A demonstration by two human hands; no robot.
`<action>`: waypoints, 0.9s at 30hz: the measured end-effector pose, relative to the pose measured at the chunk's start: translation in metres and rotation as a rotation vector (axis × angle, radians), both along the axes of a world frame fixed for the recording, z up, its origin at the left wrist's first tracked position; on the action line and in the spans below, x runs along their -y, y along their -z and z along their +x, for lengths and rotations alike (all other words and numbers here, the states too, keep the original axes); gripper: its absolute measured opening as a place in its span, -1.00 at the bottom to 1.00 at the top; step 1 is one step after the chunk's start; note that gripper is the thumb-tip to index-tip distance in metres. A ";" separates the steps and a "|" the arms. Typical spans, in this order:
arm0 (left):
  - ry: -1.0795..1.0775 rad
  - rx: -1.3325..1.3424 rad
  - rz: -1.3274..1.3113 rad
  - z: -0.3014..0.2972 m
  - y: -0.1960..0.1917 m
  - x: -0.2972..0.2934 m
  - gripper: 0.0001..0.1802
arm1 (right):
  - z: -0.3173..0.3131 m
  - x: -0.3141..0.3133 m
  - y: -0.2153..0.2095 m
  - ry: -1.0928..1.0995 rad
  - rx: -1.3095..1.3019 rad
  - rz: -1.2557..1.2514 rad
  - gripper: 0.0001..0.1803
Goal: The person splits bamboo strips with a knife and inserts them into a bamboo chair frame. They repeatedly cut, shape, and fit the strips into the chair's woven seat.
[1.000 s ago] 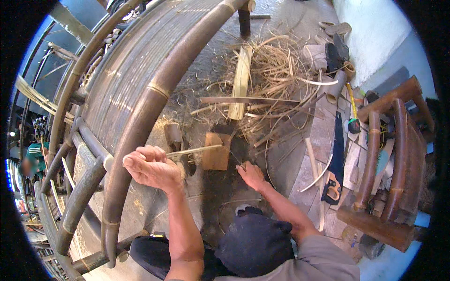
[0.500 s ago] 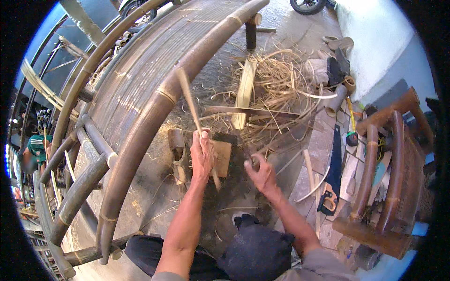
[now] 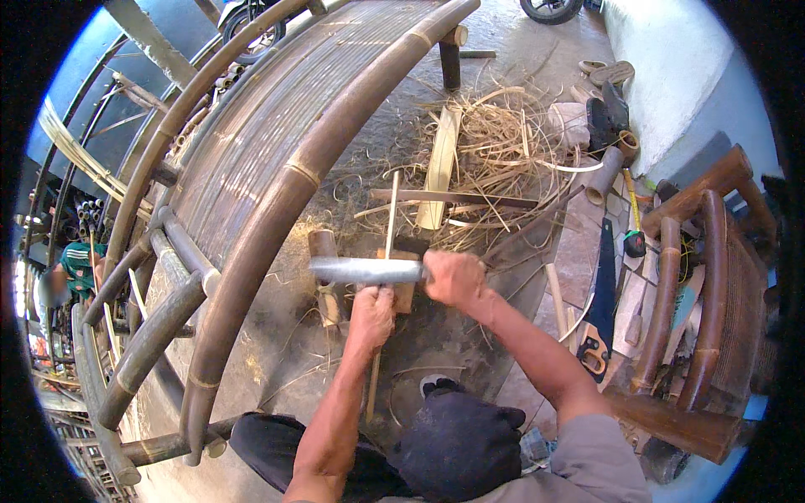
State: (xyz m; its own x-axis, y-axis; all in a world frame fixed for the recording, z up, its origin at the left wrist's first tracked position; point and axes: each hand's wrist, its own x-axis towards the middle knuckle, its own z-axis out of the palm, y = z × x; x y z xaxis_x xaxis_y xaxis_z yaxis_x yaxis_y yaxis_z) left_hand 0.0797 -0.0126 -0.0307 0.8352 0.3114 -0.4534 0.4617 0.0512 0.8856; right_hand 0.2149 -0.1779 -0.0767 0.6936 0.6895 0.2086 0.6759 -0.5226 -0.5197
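My left hand is closed around a thin bamboo stick, which stands nearly upright in the view. In my right hand is the handle end of a broad-bladed machete; the handle itself is hidden by my fingers. Its grey blade, blurred by motion, points left and crosses the stick just beyond my left fingers. Whether the edge touches the stick I cannot tell. Under the blade sits a wooden block, partly covered. Beside it is a short bamboo tube.
A long bamboo bench fills the left side. Beyond my hands lie a heap of bamboo shavings and a split bamboo piece. At right are a handsaw, a tape measure and a bamboo chair. A person is at far left.
My right hand has come left and forward, bringing the machete blade across the stick. The stick has swung from a slant to nearly upright, and my left hand has turned and moved slightly nearer.
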 end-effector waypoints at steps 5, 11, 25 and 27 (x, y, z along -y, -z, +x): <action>-0.013 -0.156 -0.040 -0.055 -0.034 0.016 -0.62 | 0.071 0.042 -0.004 0.501 -0.180 -0.128 -0.61; -0.054 0.008 0.001 -0.025 -0.013 0.005 -0.62 | -0.024 0.018 -0.004 0.060 -0.187 -0.020 -0.64; -0.109 -0.137 -0.254 -0.089 -0.082 0.019 -0.44 | 0.038 0.047 0.004 0.448 -0.220 -0.142 -0.71; -0.194 -0.297 -0.012 -0.101 -0.081 0.013 -0.43 | 0.037 0.053 0.000 0.417 -0.258 -0.145 -0.70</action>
